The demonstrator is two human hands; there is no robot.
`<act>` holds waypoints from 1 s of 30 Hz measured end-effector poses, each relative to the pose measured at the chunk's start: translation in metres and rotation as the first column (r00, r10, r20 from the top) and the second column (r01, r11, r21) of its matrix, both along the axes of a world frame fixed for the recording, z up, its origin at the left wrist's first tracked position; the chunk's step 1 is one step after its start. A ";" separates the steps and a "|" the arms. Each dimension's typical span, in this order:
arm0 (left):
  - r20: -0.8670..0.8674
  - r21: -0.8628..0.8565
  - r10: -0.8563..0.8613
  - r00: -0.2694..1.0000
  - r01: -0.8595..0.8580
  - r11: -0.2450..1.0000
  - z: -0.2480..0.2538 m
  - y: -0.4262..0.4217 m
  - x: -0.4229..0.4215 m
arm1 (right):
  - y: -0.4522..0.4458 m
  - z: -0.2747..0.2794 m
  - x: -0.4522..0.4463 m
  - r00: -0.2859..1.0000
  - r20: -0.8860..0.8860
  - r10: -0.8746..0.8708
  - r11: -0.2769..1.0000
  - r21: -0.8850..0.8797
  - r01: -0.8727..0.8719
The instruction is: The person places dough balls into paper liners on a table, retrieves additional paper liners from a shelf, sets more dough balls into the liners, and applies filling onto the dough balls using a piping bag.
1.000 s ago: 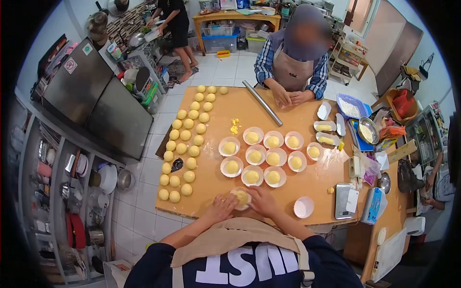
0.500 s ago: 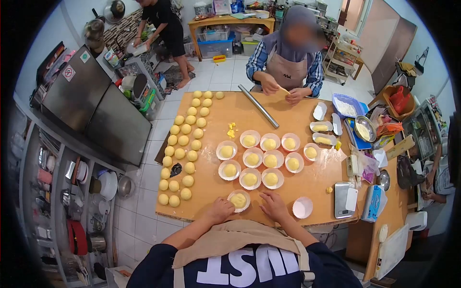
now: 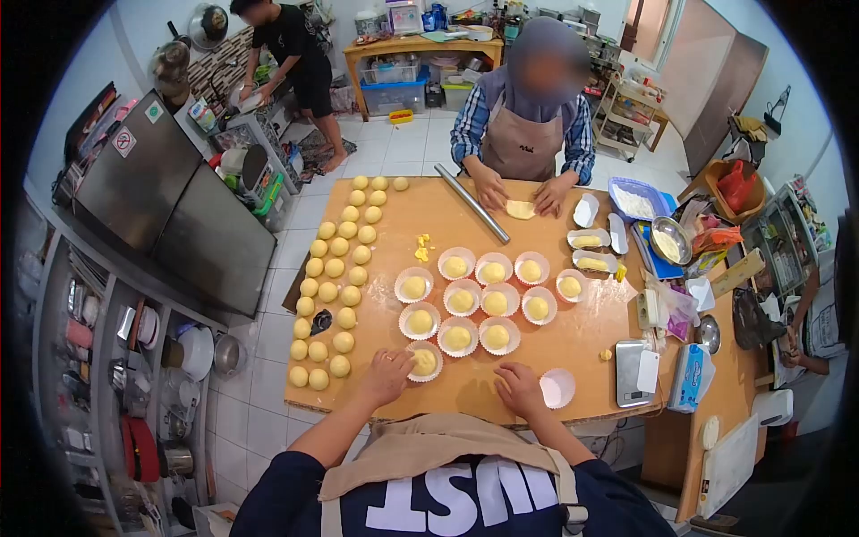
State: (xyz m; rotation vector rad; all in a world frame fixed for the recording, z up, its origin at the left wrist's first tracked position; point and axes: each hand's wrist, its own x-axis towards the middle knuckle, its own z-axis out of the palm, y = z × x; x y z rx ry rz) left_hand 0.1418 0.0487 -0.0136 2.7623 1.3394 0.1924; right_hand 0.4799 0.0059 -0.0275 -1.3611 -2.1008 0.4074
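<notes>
My left hand (image 3: pixel 386 376) is at the left rim of a fluted paper baking cup (image 3: pixel 434 372), its fingers curled against the edge. Inside that cup lies a pale yellow piece of dough (image 3: pixel 422 362). My right hand (image 3: pixel 518 390) rests low over the table's near edge with its fingers loosely apart and nothing in them. Just right of it stands an empty paper baking cup (image 3: pixel 557 388). Beyond my hands, several paper cups each hold a round dough ball (image 3: pixel 456 337). Rows of bare dough balls (image 3: pixel 327 293) line the table's left side.
Across the wooden table (image 3: pixel 385 304), a co-worker's hands (image 3: pixel 490 190) handle flat dough beside a steel rolling pin (image 3: pixel 472 204). Boat-shaped paper cases (image 3: pixel 586 240), a flour tray (image 3: pixel 633 199), a kitchen scale (image 3: pixel 633 371) and a tissue pack (image 3: pixel 689 378) stand at right.
The cup at my left hand has slid away from me and slightly left, closer to the other filled cups. The co-worker's dough has come down onto the table.
</notes>
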 end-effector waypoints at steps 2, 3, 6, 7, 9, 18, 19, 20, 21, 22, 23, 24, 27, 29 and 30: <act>-0.084 -0.064 0.008 0.996 -0.014 0.998 -0.007 -0.008 0.003 | 0.002 0.000 0.003 1.000 0.016 -0.013 0.999 0.031 0.012; -0.125 -0.096 0.011 0.992 -0.023 0.995 -0.010 -0.012 0.005 | 0.003 0.000 0.005 1.000 0.023 -0.019 0.999 0.047 0.018; -0.184 -0.136 0.120 0.975 -0.147 0.980 -0.013 -0.020 0.007 | 0.006 0.003 0.011 0.997 0.027 -0.067 0.998 0.021 0.067; -0.177 -0.163 0.157 0.972 -0.186 0.969 -0.011 -0.019 0.008 | 0.008 0.004 0.014 0.996 0.028 -0.087 0.996 0.022 0.086; -0.165 -0.217 0.230 0.959 -0.263 0.940 -0.005 -0.021 0.010 | 0.009 0.009 0.020 0.992 0.032 -0.125 0.992 0.022 0.124; -0.122 -0.099 0.059 0.991 -0.071 0.993 -0.027 -0.029 0.009 | -0.023 -0.002 0.074 0.857 0.301 -0.418 0.903 0.040 0.427; -0.101 -0.091 0.073 0.992 -0.082 0.992 -0.028 -0.027 0.008 | -0.027 -0.003 0.077 0.852 0.304 -0.426 0.898 0.025 0.440; -0.081 -0.084 0.086 0.993 -0.093 0.992 -0.029 -0.022 0.007 | -0.030 -0.004 0.079 0.847 0.307 -0.435 0.891 0.010 0.454; -0.059 -0.076 0.100 0.993 -0.104 0.992 -0.026 -0.018 0.008 | -0.033 -0.005 0.081 0.841 0.310 -0.443 0.884 -0.005 0.467; -0.068 -0.032 0.101 0.993 -0.103 0.994 -0.027 -0.015 0.007 | -0.036 -0.006 0.082 0.833 0.314 -0.456 0.875 -0.014 0.485; -0.077 0.014 0.104 0.992 -0.103 0.995 -0.029 -0.011 0.004 | -0.038 -0.007 0.082 0.824 0.318 -0.469 0.865 -0.022 0.501; -0.087 0.062 0.107 0.990 -0.102 0.993 -0.024 -0.007 0.003 | -0.039 -0.008 0.082 0.816 0.319 -0.482 0.856 -0.029 0.516; -0.049 0.030 0.150 0.988 -0.148 0.989 -0.008 0.000 -0.001 | -0.048 -0.019 0.090 0.793 0.327 -0.514 0.828 -0.052 0.558; -0.061 0.041 0.185 0.981 -0.182 0.982 -0.014 0.002 -0.006 | -0.055 -0.021 0.090 0.786 0.335 -0.519 0.803 -0.122 0.583; -0.066 0.047 0.202 0.977 -0.199 0.979 -0.015 0.002 -0.007 | -0.057 -0.021 0.089 0.783 0.339 -0.522 0.789 -0.157 0.594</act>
